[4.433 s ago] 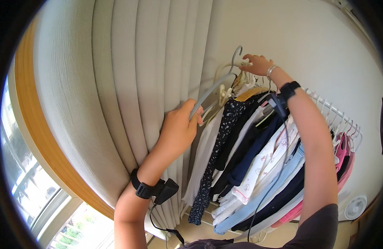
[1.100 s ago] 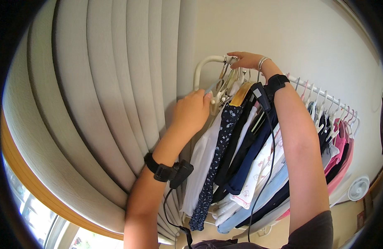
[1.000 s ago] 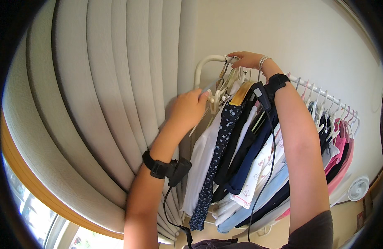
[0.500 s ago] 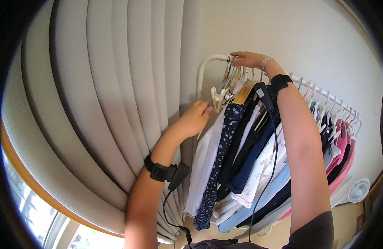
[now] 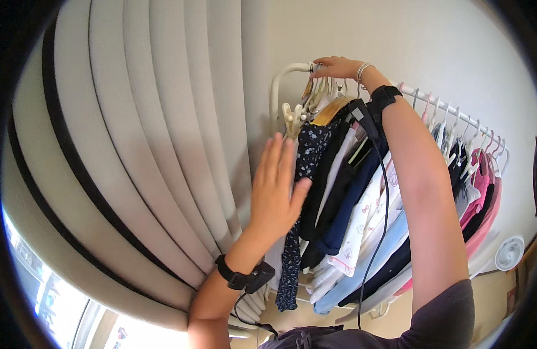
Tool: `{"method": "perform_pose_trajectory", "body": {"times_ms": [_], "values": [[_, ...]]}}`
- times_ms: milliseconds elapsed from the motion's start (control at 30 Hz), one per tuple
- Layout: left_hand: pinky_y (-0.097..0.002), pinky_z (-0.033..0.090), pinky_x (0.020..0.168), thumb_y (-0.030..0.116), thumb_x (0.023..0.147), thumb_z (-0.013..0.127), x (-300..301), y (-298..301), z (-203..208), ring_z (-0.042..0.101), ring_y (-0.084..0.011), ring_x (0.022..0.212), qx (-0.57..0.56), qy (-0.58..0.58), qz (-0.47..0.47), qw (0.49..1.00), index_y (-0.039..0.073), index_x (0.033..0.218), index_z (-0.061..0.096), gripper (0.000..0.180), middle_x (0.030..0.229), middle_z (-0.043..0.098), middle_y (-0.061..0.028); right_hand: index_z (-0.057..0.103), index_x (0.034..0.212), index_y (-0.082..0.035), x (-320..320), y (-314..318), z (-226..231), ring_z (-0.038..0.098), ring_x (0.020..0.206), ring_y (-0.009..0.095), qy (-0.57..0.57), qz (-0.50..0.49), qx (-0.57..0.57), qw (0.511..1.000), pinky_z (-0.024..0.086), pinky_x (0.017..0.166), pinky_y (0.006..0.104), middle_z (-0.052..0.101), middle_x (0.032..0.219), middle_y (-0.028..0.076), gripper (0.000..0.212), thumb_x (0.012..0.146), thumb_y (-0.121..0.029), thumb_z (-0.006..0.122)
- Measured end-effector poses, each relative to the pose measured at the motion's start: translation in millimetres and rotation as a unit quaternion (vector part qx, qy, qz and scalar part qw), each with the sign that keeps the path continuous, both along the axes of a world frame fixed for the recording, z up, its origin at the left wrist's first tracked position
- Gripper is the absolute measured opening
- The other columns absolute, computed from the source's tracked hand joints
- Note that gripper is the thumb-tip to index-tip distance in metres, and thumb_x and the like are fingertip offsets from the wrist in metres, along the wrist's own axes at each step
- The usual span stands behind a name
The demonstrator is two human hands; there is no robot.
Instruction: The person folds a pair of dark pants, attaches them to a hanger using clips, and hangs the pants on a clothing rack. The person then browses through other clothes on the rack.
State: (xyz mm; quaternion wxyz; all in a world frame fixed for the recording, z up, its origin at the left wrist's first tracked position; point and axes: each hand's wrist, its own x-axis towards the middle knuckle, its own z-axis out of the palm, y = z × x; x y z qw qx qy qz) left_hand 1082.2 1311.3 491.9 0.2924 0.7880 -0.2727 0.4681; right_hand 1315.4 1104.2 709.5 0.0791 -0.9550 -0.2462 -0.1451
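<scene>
My left hand (image 5: 277, 195) is raised with its fingers stretched out and nothing in it. Just beyond its fingertips hangs a cream clip hanger (image 5: 293, 119). Dark floral trousers (image 5: 314, 148) hang beside it, and part of a white garment (image 5: 273, 262) shows behind my left forearm. At the left end of the white clothes rack (image 5: 284, 72), my right hand (image 5: 338, 68) curls over the rail and a bunch of hanger hooks, which its fingers partly hide. Below it is a wooden hanger (image 5: 333, 110) among dark clothes.
A pleated grey curtain (image 5: 181, 116) fills the left side, with a bright window (image 5: 53, 302) below. More clothes, some pink (image 5: 481, 192), hang along the rail to the right. A black cable (image 5: 376, 244) dangles from my right wrist strap. A white fan (image 5: 509, 253) stands at far right.
My left hand has come away from the clip hanger and opened, its fingers now pointing up. My right hand stays on the rail. The whole view has shifted slightly.
</scene>
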Motion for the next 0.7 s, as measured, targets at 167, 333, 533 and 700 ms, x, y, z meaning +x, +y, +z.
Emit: {"method": "perform_pose_trajectory", "body": {"times_ms": [167, 333, 533, 700], "values": [[-0.0497, 0.024, 0.113, 0.018, 0.086, 0.063, 0, -27, -51, 0.026, -0.0427, 0.138, 0.099, 0.030, 0.058, 0.993, 0.004, 0.148, 0.027, 0.073, 0.149, 0.024, -0.0293, 0.042, 0.143, -0.011, -16, -9, -4, 0.044, 0.129, 0.037, -0.026, -0.010, -0.018, 0.999, 0.035, 0.108, 0.0415, 0.047, 0.140, 0.020, 0.080, 0.081, -0.056, 0.063], [-0.0514, 0.030, 0.110, 0.007, 0.080, 0.063, 23, -22, -165, 0.033, -0.0435, 0.134, 0.126, 0.201, 0.080, 0.968, 0.007, 0.138, 0.045, 0.062, 0.144, 0.031, -0.0302, 0.041, 0.144, -0.016, -78, -28, -7, 0.035, 0.134, 0.040, -0.109, 0.003, -0.084, 0.990, 0.033, 0.109, 0.0452, 0.037, 0.147, 0.018, 0.075, 0.081, -0.050, 0.066], [-0.0422, 0.049, 0.095, 0.008, 0.083, 0.061, 4, 3, -340, 0.047, -0.0431, 0.121, 0.205, 0.494, 0.139, 0.833, -0.001, 0.138, 0.043, 0.058, 0.147, 0.024, -0.0316, 0.044, 0.142, -0.022, -212, -40, -92, 0.026, 0.140, 0.038, -0.135, 0.077, -0.244, 0.957, 0.020, 0.112, 0.0578, 0.032, 0.151, 0.012, 0.071, 0.078, -0.038, 0.068], [-0.0399, 0.049, 0.096, 0.016, 0.088, 0.060, -51, -39, -376, 0.042, -0.0392, 0.129, 0.271, 0.556, 0.181, 0.765, 0.006, 0.153, 0.003, 0.087, 0.150, 0.019, -0.0292, 0.039, 0.144, -0.014, -246, -99, -219, 0.028, 0.142, 0.028, -0.412, 0.012, -0.226, 0.883, 0.022, 0.115, 0.0511, 0.038, 0.148, 0.009, 0.088, 0.065, -0.027, 0.075]]}}
